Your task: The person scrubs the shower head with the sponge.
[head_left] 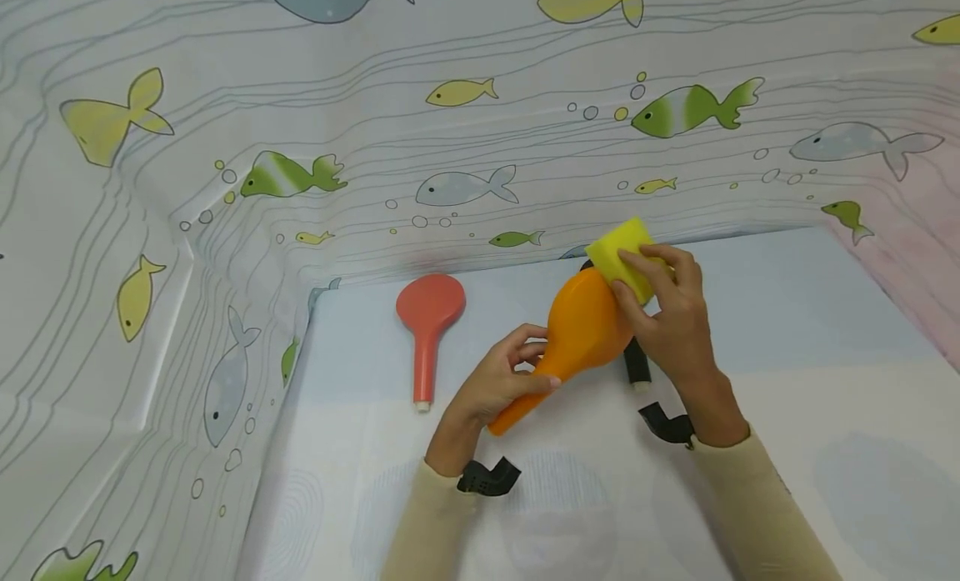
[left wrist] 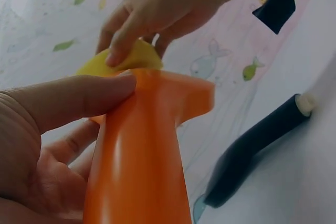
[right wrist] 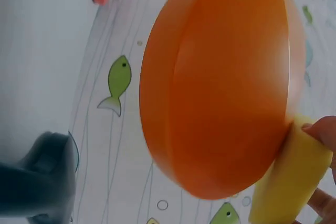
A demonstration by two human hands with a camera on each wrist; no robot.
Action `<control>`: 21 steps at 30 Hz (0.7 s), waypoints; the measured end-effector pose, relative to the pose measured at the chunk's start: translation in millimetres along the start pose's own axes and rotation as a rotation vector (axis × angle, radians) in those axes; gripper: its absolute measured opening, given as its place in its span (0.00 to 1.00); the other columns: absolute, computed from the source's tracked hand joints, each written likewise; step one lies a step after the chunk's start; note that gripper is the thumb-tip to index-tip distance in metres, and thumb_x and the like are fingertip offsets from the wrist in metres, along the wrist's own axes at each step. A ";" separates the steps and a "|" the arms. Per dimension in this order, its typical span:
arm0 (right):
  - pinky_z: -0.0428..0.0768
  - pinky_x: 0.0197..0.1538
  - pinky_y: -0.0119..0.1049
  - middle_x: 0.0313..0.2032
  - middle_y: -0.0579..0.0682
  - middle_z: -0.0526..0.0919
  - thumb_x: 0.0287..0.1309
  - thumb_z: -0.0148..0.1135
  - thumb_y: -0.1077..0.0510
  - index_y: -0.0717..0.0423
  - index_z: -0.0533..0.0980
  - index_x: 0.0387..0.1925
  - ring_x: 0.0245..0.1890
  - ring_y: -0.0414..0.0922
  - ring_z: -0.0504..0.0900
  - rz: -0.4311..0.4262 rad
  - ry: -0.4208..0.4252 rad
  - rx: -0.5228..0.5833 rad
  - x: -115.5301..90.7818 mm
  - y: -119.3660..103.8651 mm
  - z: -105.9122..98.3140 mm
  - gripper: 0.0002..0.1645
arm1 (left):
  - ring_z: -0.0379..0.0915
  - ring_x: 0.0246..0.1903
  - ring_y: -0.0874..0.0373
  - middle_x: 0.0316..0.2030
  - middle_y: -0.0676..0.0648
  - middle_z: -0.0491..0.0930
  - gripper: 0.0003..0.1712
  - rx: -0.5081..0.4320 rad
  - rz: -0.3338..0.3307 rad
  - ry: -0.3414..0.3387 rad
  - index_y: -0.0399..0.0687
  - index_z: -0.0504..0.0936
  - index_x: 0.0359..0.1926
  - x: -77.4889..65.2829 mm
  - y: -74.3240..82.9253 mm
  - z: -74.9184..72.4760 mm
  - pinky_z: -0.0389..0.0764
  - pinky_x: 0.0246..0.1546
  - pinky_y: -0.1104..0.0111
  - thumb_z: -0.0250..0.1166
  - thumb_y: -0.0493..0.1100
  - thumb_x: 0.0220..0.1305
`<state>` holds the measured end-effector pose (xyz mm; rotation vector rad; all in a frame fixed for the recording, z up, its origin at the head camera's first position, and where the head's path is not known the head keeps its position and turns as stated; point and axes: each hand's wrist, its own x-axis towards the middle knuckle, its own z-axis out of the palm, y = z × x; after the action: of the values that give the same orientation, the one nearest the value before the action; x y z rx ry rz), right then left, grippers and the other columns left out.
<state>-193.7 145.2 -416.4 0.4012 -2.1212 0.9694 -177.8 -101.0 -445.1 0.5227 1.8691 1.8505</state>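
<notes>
An orange shower head [head_left: 588, 323] is held tilted above the table, its rounded head up and to the right. My left hand [head_left: 498, 385] grips it by the handle, the thumb lying along the handle in the left wrist view. A yellow sponge [head_left: 617, 256] is pinched between the thumb and fingers of my right hand [head_left: 678, 323]. In the right wrist view the sponge [right wrist: 291, 174] touches the edge of the orange head. Part of the sponge is hidden behind the fingers.
A red shower head [head_left: 427, 310] lies left of my hands, handle toward me. A black shower head [head_left: 637, 364] lies behind the orange one, mostly covered in the head view. Fish-printed sheeting [head_left: 465, 139] rises at the back and left of the table [head_left: 337, 448].
</notes>
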 end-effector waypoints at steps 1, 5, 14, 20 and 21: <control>0.82 0.51 0.54 0.58 0.63 0.73 0.54 0.72 0.66 0.57 0.81 0.56 0.61 0.58 0.70 -0.005 -0.007 -0.001 -0.7 -0.7 0.7 0.25 | 0.73 0.40 0.56 0.58 0.37 0.80 0.30 0.011 -0.008 0.006 0.47 0.71 0.62 -0.4 0.1 -0.2 0.81 0.40 0.67 0.68 0.33 0.59; 0.79 0.49 0.47 0.58 0.64 0.74 0.52 0.73 0.66 0.57 0.81 0.55 0.58 0.60 0.70 -0.093 -0.031 0.008 -4.3 -7.7 6.9 0.26 | 0.73 0.41 0.54 0.56 0.42 0.81 0.29 0.062 -0.032 0.051 0.51 0.73 0.61 -1.7 1.4 -1.8 0.81 0.39 0.66 0.70 0.37 0.59; 0.76 0.61 0.56 0.54 0.59 0.79 0.47 0.75 0.65 0.53 0.84 0.51 0.59 0.62 0.72 -0.448 -0.263 0.009 -14.6 -34.9 20.4 0.25 | 0.73 0.43 0.51 0.52 0.45 0.83 0.29 0.127 0.014 0.187 0.52 0.76 0.60 -1.9 1.7 -3.4 0.79 0.42 0.65 0.72 0.38 0.57; 0.78 0.61 0.50 0.54 0.55 0.81 0.48 0.75 0.64 0.49 0.85 0.49 0.59 0.60 0.73 -0.556 -0.351 0.001 -17.8 -40.7 22.8 0.23 | 0.73 0.44 0.49 0.48 0.46 0.77 0.27 0.102 0.066 0.203 0.49 0.76 0.59 -3.1 0.4 -6.1 0.79 0.46 0.62 0.71 0.37 0.58; 0.78 0.62 0.51 0.54 0.55 0.80 0.48 0.75 0.64 0.49 0.85 0.49 0.60 0.59 0.72 -0.547 -0.344 0.006 -17.3 -39.5 22.4 0.23 | 0.73 0.45 0.50 0.49 0.45 0.78 0.27 0.108 0.069 0.192 0.50 0.76 0.60 -3.5 1.2 -6.3 0.79 0.46 0.62 0.71 0.37 0.58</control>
<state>-172.0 101.8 -418.7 1.1489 -2.1228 0.6145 -178.5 -108.2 -443.7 0.4655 2.1110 1.9102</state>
